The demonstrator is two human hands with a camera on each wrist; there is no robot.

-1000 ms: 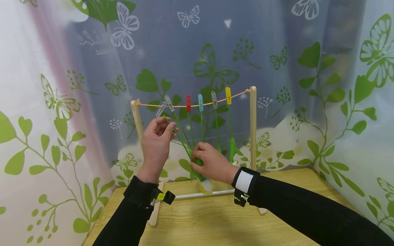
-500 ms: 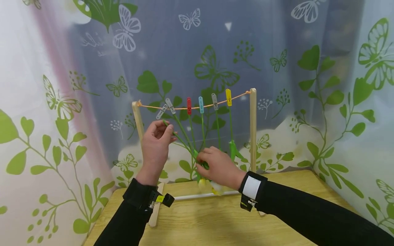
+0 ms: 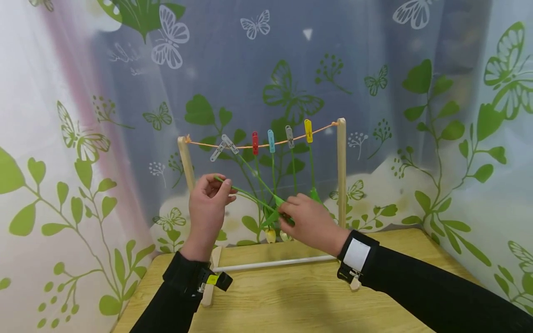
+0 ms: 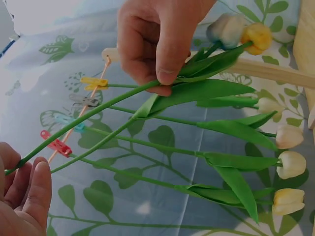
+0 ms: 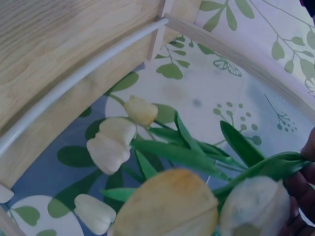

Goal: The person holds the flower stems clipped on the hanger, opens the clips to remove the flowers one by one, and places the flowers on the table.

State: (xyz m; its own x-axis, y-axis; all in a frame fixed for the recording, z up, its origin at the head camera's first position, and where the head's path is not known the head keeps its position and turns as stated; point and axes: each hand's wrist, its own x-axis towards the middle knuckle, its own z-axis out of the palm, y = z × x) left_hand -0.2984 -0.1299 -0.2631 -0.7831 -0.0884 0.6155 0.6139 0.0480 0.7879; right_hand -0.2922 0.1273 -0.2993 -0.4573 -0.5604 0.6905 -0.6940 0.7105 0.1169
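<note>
I'm holding a tulip (image 4: pixel 88 114) slantwise between my hands, its long axis running from the bare stem tip at upper left down to the leafy part at lower right. My left hand (image 3: pixel 207 203) is pinching the stem near its cut end, thumb against fingers, with a short tip poking out past them. My right hand (image 3: pixel 312 217) is gripping lower down, thumb and fingers closing on the stem where the leaves begin. Just above my left hand, the leftmost grey peg (image 3: pixel 218 151) is tilting down and to the left from the orange string (image 3: pixel 244 147); the stem tip is lying below it, apart from it, so my left hand is the nearer one to string and peg, while my right is staying nearer the bloom end. A second tulip (image 4: pixel 204 92) is slanting almost alongside, its stem running up to the neighbouring grey peg (image 3: pixel 230 144) and its leaves passing just beside my right fingers; I can't tell whether they're gripping it too. A white bloom (image 4: pixel 224 30) and a yellow bloom (image 4: pixel 257 39) are showing beyond my right hand, and I can't tell which one is belonging to the stem I'm pinching.
</note>
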